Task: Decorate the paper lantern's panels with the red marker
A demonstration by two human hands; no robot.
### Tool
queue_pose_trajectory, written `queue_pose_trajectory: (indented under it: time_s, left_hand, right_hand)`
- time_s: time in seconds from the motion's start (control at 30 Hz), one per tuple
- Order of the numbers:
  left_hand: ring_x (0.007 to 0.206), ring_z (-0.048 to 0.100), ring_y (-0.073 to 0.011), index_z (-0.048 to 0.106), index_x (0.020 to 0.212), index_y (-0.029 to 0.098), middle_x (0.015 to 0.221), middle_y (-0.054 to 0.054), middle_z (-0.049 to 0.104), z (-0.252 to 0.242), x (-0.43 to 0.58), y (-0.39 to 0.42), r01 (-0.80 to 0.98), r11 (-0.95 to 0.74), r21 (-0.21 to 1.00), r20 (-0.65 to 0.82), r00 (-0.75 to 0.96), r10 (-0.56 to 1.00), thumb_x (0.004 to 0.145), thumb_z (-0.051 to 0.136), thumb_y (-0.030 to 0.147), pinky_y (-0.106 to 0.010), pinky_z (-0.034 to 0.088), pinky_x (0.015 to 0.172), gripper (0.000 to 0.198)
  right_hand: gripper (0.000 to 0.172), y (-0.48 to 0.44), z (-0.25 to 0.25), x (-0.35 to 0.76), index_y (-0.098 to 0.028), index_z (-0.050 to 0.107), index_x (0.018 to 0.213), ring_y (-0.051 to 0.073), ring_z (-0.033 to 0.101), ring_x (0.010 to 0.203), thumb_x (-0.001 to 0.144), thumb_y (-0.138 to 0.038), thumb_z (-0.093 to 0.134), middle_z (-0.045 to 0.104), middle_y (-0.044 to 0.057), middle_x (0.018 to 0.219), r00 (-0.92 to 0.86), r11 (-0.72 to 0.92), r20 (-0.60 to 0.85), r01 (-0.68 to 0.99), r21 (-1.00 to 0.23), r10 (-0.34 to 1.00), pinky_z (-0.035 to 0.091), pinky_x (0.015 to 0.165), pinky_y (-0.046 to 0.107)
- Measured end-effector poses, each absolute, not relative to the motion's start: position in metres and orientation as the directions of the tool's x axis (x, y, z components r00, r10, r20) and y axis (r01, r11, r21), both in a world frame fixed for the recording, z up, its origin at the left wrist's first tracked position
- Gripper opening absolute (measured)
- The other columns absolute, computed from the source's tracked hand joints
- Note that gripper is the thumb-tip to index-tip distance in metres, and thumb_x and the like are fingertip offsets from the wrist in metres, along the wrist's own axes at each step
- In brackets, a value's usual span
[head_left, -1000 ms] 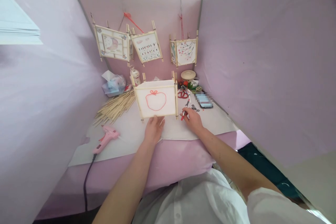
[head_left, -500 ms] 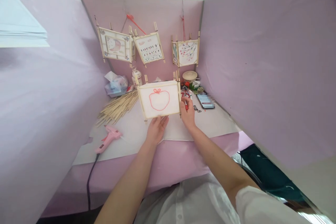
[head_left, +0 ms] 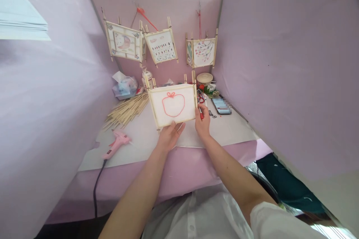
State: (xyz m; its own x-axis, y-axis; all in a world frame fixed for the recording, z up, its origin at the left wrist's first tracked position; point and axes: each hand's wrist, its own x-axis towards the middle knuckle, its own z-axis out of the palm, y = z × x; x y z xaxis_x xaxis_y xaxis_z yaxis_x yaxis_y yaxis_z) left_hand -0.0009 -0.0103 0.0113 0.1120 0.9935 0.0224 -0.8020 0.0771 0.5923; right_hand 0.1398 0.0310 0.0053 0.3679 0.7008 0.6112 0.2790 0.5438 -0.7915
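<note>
A paper lantern [head_left: 174,114] with a bamboo-stick frame is held up over the table, tilted a little. Its front panel carries a red outline of a round fruit with a bow-like top. My left hand [head_left: 169,136] grips the lantern's lower edge from below, thumb in front and the other fingers partly hidden under it. At the right-hand edge is my right hand [head_left: 203,122], its fingers closed round a red marker [head_left: 201,115] and resting against the frame. The lantern's far side is hidden.
A pink glue gun [head_left: 117,144] with a black cord lies left, below a pile of bamboo sticks [head_left: 127,110]. A phone [head_left: 221,105] lies right. Three decorated lanterns, one [head_left: 204,53] at right, hang at the back. A tissue pack [head_left: 125,86] stands back left. Purple partitions flank the table.
The lantern has tilted slightly and shifted a little to the right in view, along with both hands. The whole view has moved slightly too. Both hands keep their holds.
</note>
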Motion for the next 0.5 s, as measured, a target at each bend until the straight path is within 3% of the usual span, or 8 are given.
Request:
queue_pose_trajectory:
  time_s: [0.17,0.33,0.4,0.5]
  left_hand:
    - [0.106,0.062,-0.0181,0.062,0.101,0.023,0.109,-0.004,0.068,0.015,0.000,-0.012,-0.791,0.074,0.607,0.026,0.113,0.993,0.081,0.061,0.013,-0.038,0.050,0.094,0.023]
    - [0.106,0.062,-0.0182,0.062,0.101,0.023,0.111,-0.005,0.067,0.018,0.001,-0.014,-0.805,0.071,0.589,-0.003,0.086,0.996,0.082,0.060,0.012,-0.038,0.049,0.096,0.022]
    - [0.106,0.062,-0.0185,0.063,0.102,0.022,0.111,-0.005,0.068,0.017,0.001,-0.015,-0.804,0.061,0.591,0.024,0.094,0.995,0.082,0.060,0.014,-0.038,0.049,0.095,0.022]
    - [0.108,0.061,-0.0195,0.063,0.105,0.022,0.111,-0.006,0.068,0.016,-0.001,-0.016,-0.805,0.065,0.589,0.060,0.124,0.990,0.082,0.063,0.016,-0.038,0.048,0.096,0.024]
  right_hand:
    - [0.031,0.023,0.011,0.142,-0.021,0.050,0.115,0.017,0.055,0.111,0.090,-0.039,0.044,0.059,0.009,0.117,0.335,0.575,0.629,0.255,-0.777,0.701,0.044,0.098,0.034]
    - [0.030,0.014,0.020,0.147,-0.022,0.046,0.117,0.019,0.052,0.121,0.089,-0.034,0.047,0.056,0.011,0.127,0.338,0.682,0.740,0.293,-0.670,0.581,0.042,0.103,0.040]
    - [0.023,0.009,0.023,0.149,-0.023,0.051,0.109,0.019,0.059,0.110,0.088,-0.032,0.050,0.064,0.009,0.115,0.362,0.722,0.766,0.279,-0.633,0.532,0.046,0.097,0.040]
    - [0.014,-0.002,0.031,0.147,-0.024,0.056,0.097,0.016,0.066,0.072,0.088,-0.032,0.050,0.067,0.000,0.074,0.377,0.754,0.773,0.237,-0.612,0.509,0.053,0.076,0.037]
